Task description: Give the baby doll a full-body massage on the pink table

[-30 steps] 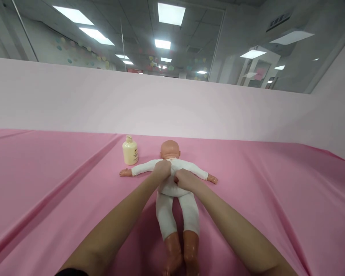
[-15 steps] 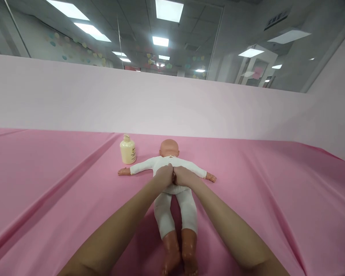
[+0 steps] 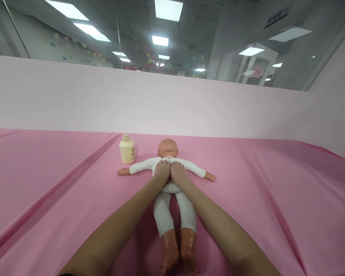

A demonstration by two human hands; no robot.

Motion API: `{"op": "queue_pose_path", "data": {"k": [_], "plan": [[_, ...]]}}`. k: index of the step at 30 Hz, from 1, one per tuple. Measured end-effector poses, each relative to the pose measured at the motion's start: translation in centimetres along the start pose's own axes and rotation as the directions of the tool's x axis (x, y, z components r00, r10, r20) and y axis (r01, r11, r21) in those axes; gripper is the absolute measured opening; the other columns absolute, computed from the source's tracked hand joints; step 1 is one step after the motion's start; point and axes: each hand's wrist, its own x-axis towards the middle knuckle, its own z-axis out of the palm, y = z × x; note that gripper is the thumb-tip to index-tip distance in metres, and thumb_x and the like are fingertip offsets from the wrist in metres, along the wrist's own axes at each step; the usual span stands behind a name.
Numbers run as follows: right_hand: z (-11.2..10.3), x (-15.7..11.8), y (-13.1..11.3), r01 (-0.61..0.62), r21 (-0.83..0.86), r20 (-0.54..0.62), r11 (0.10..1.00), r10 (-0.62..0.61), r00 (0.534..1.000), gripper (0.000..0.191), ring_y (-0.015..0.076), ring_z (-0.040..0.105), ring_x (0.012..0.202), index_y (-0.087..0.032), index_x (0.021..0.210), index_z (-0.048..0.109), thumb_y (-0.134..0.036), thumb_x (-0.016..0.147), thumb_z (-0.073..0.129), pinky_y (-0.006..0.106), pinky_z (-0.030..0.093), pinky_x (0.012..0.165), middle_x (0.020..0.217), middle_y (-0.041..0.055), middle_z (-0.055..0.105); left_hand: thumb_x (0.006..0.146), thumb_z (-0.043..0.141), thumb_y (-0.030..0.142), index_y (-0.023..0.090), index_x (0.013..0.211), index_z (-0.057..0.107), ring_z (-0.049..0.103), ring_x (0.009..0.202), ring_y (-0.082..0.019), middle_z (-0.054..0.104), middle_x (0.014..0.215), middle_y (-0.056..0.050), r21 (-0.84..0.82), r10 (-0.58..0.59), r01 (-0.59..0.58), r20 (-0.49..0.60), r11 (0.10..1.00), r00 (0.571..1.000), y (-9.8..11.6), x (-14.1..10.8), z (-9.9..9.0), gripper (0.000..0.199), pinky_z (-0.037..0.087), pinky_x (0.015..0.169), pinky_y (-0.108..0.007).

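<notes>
A baby doll (image 3: 163, 214) in white clothes lies face down on a pink sheet (image 3: 74, 214), arms spread to both sides, head away from me. On its back rests my left hand (image 3: 162, 171), its fingers curled and pressed together. My right hand (image 3: 178, 172) lies right beside it, touching it, with fingers curled the same way. Whatever is under the fingers, apart from the white cloth of the back, is hidden. A cream bottle (image 3: 127, 151) stands on the sheet beyond the doll's left-side arm.
Behind the sheet rises a low white wall (image 3: 149, 103) with glass above it, showing ceiling lights. Another white wall (image 3: 336, 115) closes off the right. Long folds run through the sheet on both sides.
Both hands have turned from knuckles pressed together to backs up, side by side on the doll's back. The doll and bottle stay in place.
</notes>
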Motion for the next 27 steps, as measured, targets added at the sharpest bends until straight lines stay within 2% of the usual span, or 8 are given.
{"op": "queue_pose_path", "data": {"k": [6,10,14,16,19,21,23,27], "plan": [[0.5,2.0,0.5,-0.09,0.1,-0.009,0.991,0.091,0.996,0.025,0.0238,0.063,0.085,-0.007,0.116,0.054,-0.011,0.094,0.042,0.028,0.045,0.07,0.095,0.0164,0.065,0.092,0.036,0.011,0.009,0.113,0.055,0.059,0.101,-0.026,0.064,0.104,-0.017,-0.03,-0.103,0.104,0.025,0.994,0.994,-0.3,2.2,0.7,0.028,0.046,0.081,-0.033],[0.4,1.3,0.9,-0.059,0.143,-0.018,0.988,0.062,0.998,0.027,0.0245,0.062,0.091,-0.009,0.117,0.056,-0.011,0.093,0.042,0.032,0.045,0.077,0.101,0.0175,0.065,0.091,0.037,0.012,0.01,0.114,0.055,0.059,0.103,-0.026,0.064,0.107,-0.016,-0.064,-0.075,0.077,0.031,0.995,0.997,-0.1,1.6,0.0,0.03,0.046,0.082,-0.034],[0.2,-2.1,1.6,0.025,0.23,-0.041,0.973,-0.016,0.999,0.034,0.0251,0.056,0.107,-0.014,0.126,0.054,-0.013,0.094,0.042,0.037,0.042,0.091,0.117,0.015,0.061,0.092,0.044,0.036,0.011,0.114,0.056,0.06,0.102,-0.026,0.064,0.11,-0.016,-0.157,0.021,-0.005,0.096,0.988,0.995,-0.9,-0.9,-0.7,0.035,0.046,0.084,-0.035],[0.0,-4.3,1.8,0.069,0.26,-0.087,0.963,-0.048,0.995,0.038,0.0256,0.047,0.122,-0.017,0.133,0.049,-0.016,0.096,0.04,0.041,0.037,0.099,0.133,0.0133,0.051,0.091,0.046,0.041,0.01,0.123,0.052,0.053,0.116,-0.028,0.057,0.126,-0.018,-0.195,0.074,-0.054,0.097,0.979,0.992,-1.3,-2.9,-0.8,0.045,0.043,0.092,-0.038],[-0.6,-7.2,1.8,0.156,0.3,-0.207,0.941,-0.095,0.974,0.034,0.0245,0.041,0.126,-0.018,0.13,0.05,-0.019,0.097,0.041,0.041,0.031,0.106,0.136,0.0106,0.047,0.094,0.038,0.032,0.013,0.137,0.039,0.034,0.135,-0.03,0.04,0.144,-0.018,-0.194,0.122,-0.131,-0.058,0.972,0.991,-1.5,-6.1,-0.8,0.047,0.032,0.105,-0.047],[-0.9,-8.3,1.7,0.203,0.331,-0.236,0.922,-0.127,0.963,0.028,0.0217,0.049,0.115,-0.018,0.121,0.054,-0.016,0.095,0.043,0.035,0.035,0.102,0.122,0.0085,0.057,0.094,0.034,0.024,0.016,0.128,0.048,0.04,0.128,-0.026,0.048,0.135,-0.014,-0.176,0.192,-0.211,-0.12,0.961,0.974,-1.3,-7.6,-1.0,0.037,0.031,0.106,-0.043],[-1.0,-8.3,1.6,0.185,0.368,-0.214,0.911,-0.11,0.971,0.027,0.0195,0.054,0.103,-0.017,0.117,0.055,-0.011,0.092,0.046,0.03,0.04,0.093,0.108,0.0067,0.062,0.094,0.033,0.019,0.017,0.112,0.055,0.05,0.114,-0.022,0.057,0.118,-0.011,-0.172,0.232,-0.246,-0.097,0.954,0.968,-0.9,-8.3,-1.3,0.028,0.036,0.101,-0.038],[-0.9,-6.5,1.4,0.015,0.411,-0.082,0.912,0.02,0.996,0.025,0.0179,0.059,0.093,-0.017,0.113,0.06,-0.01,0.091,0.049,0.024,0.043,0.079,0.098,0.0055,0.065,0.095,0.032,0.02,0.016,0.117,0.049,0.057,0.096,-0.022,0.063,0.1,-0.009,-0.225,0.101,-0.108,-0.042,0.968,0.994,-0.4,-7.3,-1.9,0.028,0.044,0.082,-0.033]]}}
